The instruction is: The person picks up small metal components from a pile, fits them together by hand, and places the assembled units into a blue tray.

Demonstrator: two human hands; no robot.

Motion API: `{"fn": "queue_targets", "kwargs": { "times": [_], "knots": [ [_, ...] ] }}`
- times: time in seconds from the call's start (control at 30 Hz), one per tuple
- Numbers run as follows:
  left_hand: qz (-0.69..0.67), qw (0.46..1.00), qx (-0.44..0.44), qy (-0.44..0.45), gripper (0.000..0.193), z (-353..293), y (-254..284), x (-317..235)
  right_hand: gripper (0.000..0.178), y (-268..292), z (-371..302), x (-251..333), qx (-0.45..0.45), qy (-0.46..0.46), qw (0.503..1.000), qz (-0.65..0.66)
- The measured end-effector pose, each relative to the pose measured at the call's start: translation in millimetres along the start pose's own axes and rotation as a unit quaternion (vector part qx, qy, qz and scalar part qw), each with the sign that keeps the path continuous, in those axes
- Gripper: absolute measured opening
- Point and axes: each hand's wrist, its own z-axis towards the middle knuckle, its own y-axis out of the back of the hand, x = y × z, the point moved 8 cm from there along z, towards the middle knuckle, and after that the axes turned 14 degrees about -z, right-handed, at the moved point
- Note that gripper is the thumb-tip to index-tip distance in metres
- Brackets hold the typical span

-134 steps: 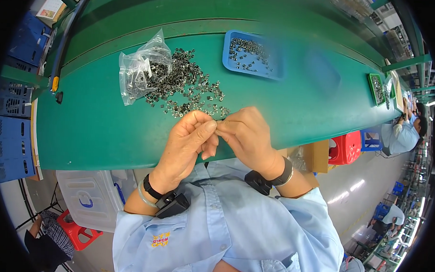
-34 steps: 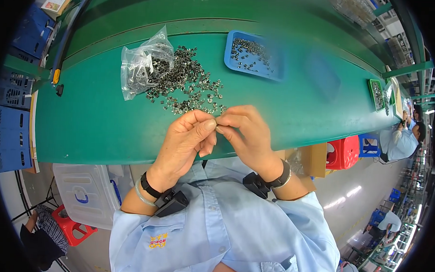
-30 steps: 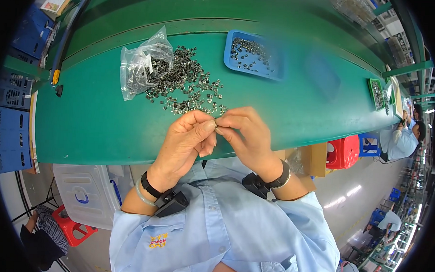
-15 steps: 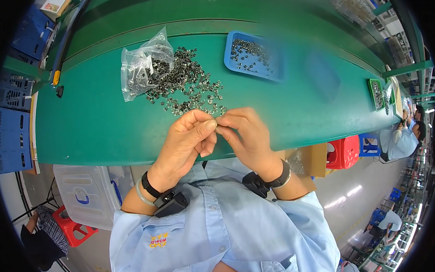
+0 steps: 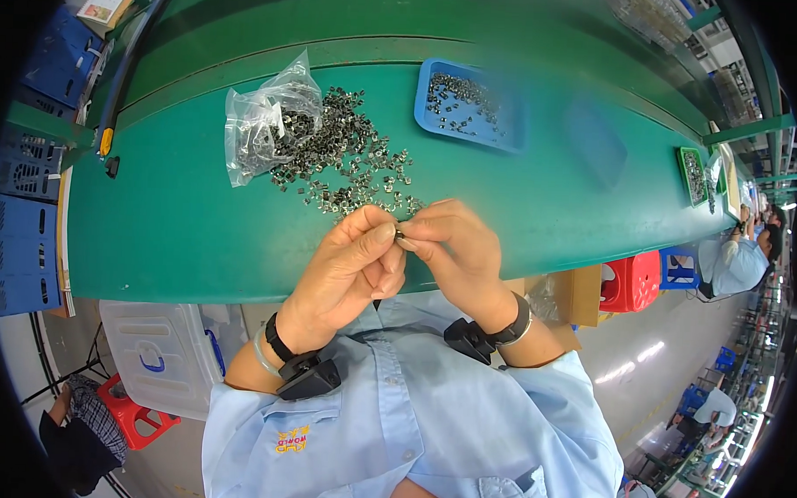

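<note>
My left hand and my right hand meet over the near part of the green table, fingertips almost touching. Between the right thumb and forefinger is a small dark metal part, mostly covered by the fingers. The left thumb and forefinger are pinched beside it; whatever lies between them is hidden. Just beyond my hands spreads a loose pile of small dark and silvery metal parts. It spills from a clear plastic bag on its left. Farther right, a blue tray holds more such small parts.
The green table ends just before my body. A green tray of parts stands at its far right end. Below are a clear lidded box, a red stool and a cardboard box. Another person sits at the right.
My fingers have shifted slightly, and the small dark part now shows at the right fingertips. The left fingers are curled closer together. The pile, bag and tray stay in place.
</note>
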Motion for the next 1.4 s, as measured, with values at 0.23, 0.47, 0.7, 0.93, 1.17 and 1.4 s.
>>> {"fn": "queue_targets", "kwargs": {
  "times": [0.23, 0.47, 0.7, 0.93, 1.17, 1.4],
  "knots": [
    [0.034, 0.999, 0.017, -0.002, 0.015, 1, -4, -2, 0.012, 1, 1, 4, 0.006, 0.016, 1.000, -0.004],
    [0.120, 0.992, -0.016, -0.022, 0.014, 0, -7, -10, 0.015, 1, 1, 2, -0.002, 0.048, 0.998, -0.035],
    [0.064, 0.998, -0.001, -0.021, 0.015, 2, -10, -4, 0.014, 1, 1, -7, -0.005, -0.013, 1.000, 0.024],
    [0.058, 0.998, -0.015, -0.019, 0.015, 2, -7, -2, 0.014, -1, -1, -13, -0.004, -0.026, 0.998, 0.050],
    [0.071, 0.997, -0.015, -0.026, 0.015, 3, -5, -2, 0.014, -2, -2, -12, -0.001, -0.034, 0.998, 0.058],
    [0.108, 0.993, -0.021, -0.035, 0.014, 4, -5, -7, 0.014, 0, 1, -11, 0.006, 0.024, 1.000, -0.006]
  ]
}}
